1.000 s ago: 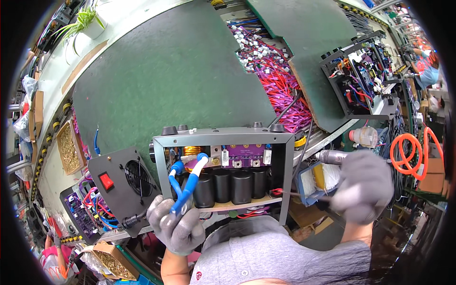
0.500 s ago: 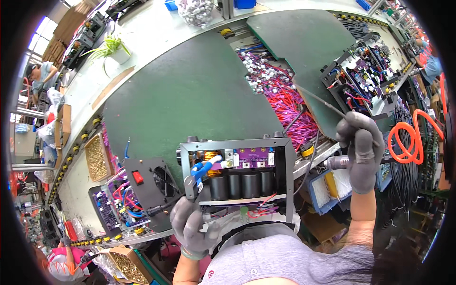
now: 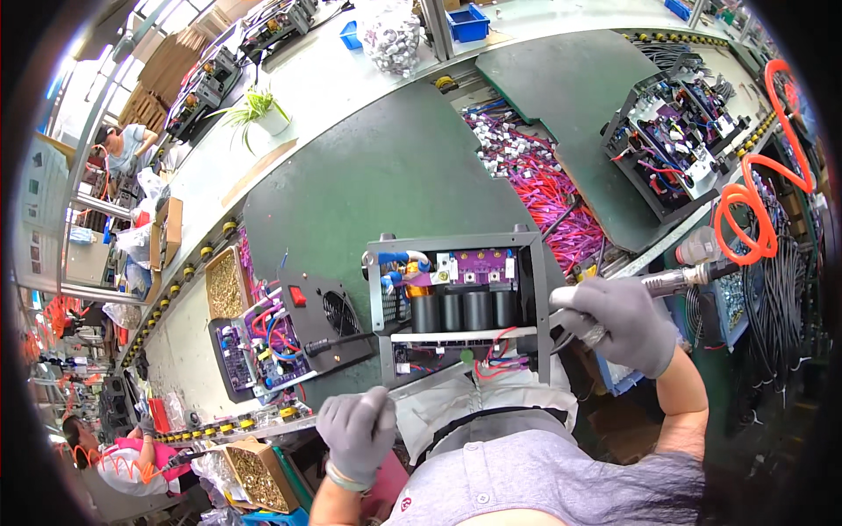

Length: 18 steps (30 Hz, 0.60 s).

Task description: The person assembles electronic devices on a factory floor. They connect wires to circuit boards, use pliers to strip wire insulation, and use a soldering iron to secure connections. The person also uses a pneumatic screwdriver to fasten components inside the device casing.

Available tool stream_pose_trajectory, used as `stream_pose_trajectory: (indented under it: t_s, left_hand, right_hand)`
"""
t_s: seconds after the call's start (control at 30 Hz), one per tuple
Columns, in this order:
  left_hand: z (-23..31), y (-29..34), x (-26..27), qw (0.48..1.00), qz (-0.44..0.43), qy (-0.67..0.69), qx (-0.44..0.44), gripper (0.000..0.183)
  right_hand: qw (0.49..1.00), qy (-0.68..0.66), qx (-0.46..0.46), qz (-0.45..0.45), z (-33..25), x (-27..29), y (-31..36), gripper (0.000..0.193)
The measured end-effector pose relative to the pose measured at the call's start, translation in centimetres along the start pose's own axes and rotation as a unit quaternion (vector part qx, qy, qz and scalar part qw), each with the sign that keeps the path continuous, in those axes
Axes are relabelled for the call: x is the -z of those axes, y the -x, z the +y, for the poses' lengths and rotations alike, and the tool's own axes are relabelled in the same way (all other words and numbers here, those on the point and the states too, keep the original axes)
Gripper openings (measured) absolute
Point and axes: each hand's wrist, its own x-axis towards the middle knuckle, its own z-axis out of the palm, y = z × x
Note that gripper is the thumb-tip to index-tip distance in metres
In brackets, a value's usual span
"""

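In the head view, the open chassis [image 3: 465, 243] lies across the near edge of the green worktop [image 3: 368, 175]. Its long axis runs left to right along that edge, its open face toward the person and its dark feet toward the far edge. Inside are four black cylinders [image 3: 450, 311] in a row, a purple circuit board [image 3: 481, 263] and, at the left, blue cables [image 3: 399, 259].

Left of the worktop a cardboard box [image 3: 247, 285] holds small brass-coloured parts; beyond the near left corner a second carton [image 3: 282, 472] holds similar pieces. A recess between the worktop's two green sections is heaped with red and purple wires [image 3: 544, 184] bearing white connectors.

The gloved left hand [image 3: 358, 430] is below the chassis's near left corner, apart from it, fingers curled and thumb raised; whether it pinches anything cannot be told. The chassis lies ahead of it and to its right. The gloved right hand [image 3: 618, 324] is just beside the chassis's right wall, fingers bent, overlapping a silver power tool [image 3: 675, 280]; whether it grips that tool cannot be told.
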Motion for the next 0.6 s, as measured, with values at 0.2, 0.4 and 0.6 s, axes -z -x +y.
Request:
stream_pose_trajectory:
  t_s: [0.2, 0.4, 0.6]
  left_hand:
    - [4.2, -7.2, -2.9, 0.923, -0.121, -0.031, -0.363, 0.027]
    - [5.0, -11.1, -6.2, 0.872, -0.196, -0.035, -0.448, 0.023]
    - [4.0, -13.3, -5.4, 0.777, -0.276, -0.056, -0.563, 0.020]
  right_hand:
    - [0.989, -0.103, -0.104, 0.018, -1.6, -3.5, 3.4, 0.032]
    - [0.985, -0.105, -0.136, 0.022, -2.4, -5.8, 7.9, 0.077]
    - [0.980, -0.091, -0.167, 0.060, -2.3, -9.3, 9.6, 0.075]
